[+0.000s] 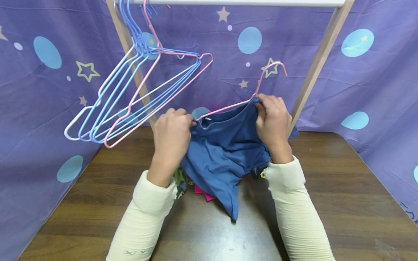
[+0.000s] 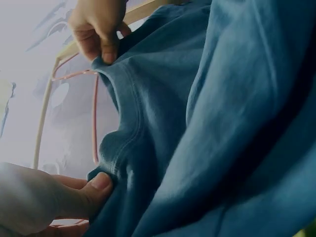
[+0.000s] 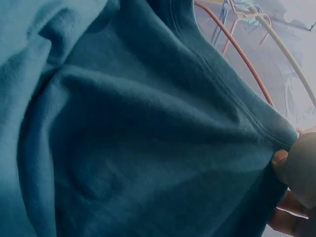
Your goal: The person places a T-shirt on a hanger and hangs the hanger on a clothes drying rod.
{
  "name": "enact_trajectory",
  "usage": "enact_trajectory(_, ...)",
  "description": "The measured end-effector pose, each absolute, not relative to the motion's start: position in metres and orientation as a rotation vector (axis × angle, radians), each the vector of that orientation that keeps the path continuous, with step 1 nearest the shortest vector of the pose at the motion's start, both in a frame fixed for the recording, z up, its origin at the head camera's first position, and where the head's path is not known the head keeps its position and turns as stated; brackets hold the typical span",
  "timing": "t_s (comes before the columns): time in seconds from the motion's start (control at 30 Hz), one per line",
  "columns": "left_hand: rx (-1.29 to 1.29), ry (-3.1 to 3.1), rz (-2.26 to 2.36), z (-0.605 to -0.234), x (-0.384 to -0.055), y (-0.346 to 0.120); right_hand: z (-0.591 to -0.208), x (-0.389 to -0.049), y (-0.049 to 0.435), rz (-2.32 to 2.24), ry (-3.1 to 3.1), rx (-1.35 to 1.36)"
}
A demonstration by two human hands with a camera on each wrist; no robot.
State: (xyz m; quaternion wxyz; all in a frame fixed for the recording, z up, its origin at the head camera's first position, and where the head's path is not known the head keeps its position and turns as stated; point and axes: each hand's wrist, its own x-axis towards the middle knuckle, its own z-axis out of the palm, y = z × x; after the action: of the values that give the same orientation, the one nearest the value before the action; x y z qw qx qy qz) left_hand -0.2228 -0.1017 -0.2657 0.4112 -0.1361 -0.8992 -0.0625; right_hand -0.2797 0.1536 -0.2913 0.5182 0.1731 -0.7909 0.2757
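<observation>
A blue T-shirt (image 1: 218,152) hangs between my two hands, its neckline stretched wide. My left hand (image 1: 172,132) pinches the left side of the neckline between thumb and fingers. On the other side my right hand (image 1: 275,121) pinches the neckline close to the neck of a pink hanger (image 1: 225,108). That hanger's hook stands free above the shirt, off the rail, and one arm runs behind the neck opening. The rest of it is hidden by cloth. In the left wrist view the ribbed neckline (image 2: 129,94) spans both hands; in the right wrist view the thumb presses on the cloth (image 3: 163,163).
Several blue and white hangers (image 1: 112,98) and a pink hanger (image 1: 143,83) hang at the left from a white rail (image 1: 235,3) with wooden legs (image 1: 321,61). Behind and below the shirt, pink cloth (image 1: 205,192) and green patterned cloth (image 1: 181,177) lie on the wooden table (image 1: 98,203).
</observation>
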Motion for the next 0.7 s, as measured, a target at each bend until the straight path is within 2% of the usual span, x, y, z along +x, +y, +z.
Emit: enact_trajectory(0.7, -0.404, -2.013, -0.270, -0.274, -0.235, -0.092, -0.292, -0.280, 0.135, 0.704, -1.774, 0.375)
